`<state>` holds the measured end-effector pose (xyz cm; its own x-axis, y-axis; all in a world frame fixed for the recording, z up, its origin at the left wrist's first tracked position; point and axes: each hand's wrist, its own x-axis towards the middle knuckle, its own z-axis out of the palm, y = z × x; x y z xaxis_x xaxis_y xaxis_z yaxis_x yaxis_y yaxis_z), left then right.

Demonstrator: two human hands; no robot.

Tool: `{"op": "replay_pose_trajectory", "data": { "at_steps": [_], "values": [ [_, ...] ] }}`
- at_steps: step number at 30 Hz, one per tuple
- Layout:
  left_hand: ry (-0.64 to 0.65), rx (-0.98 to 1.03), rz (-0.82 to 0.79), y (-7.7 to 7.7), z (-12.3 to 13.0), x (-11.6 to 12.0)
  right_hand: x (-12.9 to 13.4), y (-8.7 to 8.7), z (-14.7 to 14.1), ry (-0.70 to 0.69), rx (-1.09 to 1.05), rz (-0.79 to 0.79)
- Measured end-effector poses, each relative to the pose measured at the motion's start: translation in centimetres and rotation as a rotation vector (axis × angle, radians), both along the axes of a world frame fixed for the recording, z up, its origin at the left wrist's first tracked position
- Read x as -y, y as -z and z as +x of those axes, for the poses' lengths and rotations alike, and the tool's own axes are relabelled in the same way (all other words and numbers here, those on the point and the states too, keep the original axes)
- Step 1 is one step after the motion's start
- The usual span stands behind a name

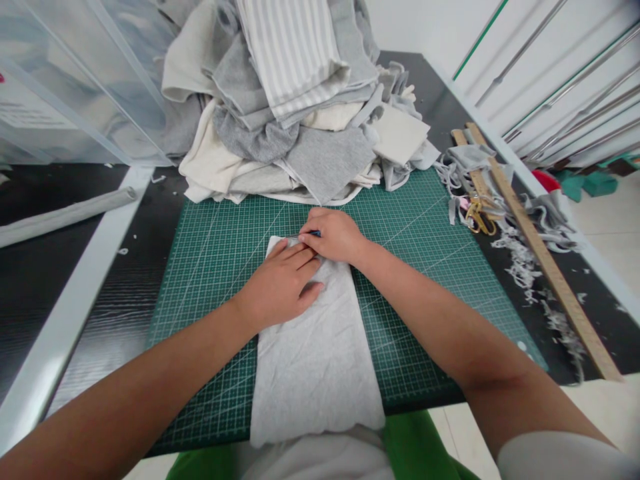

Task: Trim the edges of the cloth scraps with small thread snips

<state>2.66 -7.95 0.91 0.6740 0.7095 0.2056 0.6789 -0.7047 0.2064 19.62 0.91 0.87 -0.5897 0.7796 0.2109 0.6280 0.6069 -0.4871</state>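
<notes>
A light grey strip of cloth (320, 373) lies lengthwise on the green cutting mat (200, 267), its near end hanging at the mat's front edge. My left hand (283, 283) rests flat on the upper part of the cloth with fingers stretched out. At the cloth's far edge my right hand (333, 235) is closed in a pinch, its fingertips meeting those of my left hand. A small dark blue piece (314, 233) of a slim tool shows between the right fingers; the rest is hidden, so I cannot tell its kind.
A heap of grey, cream and striped cloth (335, 160) covers the mat's far side. To the right lie wooden rulers (545, 260), gold-handled scissors (480, 217) and fabric scraps (520, 263). Clear plastic bins (115, 87) stand at the left, near a rolled grey cloth (70, 217).
</notes>
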Motion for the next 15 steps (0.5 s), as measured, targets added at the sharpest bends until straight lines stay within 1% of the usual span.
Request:
{"op": "replay_pose_trajectory", "data": {
  "at_steps": [5, 10, 13, 15],
  "values": [
    [0.000, -0.001, 0.000, -0.07, -0.04, -0.02, 0.10, -0.06, 0.00, 0.010, -0.008, -0.011],
    [-0.005, 0.003, -0.013, -0.13, -0.12, 0.05, 0.24, 0.27, 0.01, 0.032, -0.067, 0.022],
    [-0.001, 0.012, -0.018, -0.17, -0.09, 0.07, 0.18, 0.44, 0.08, 0.057, -0.139, 0.024],
    [-0.001, 0.012, -0.014, -0.21, -0.05, 0.11, 0.00, 0.54, 0.21, 0.076, -0.230, 0.023]
  ]
}}
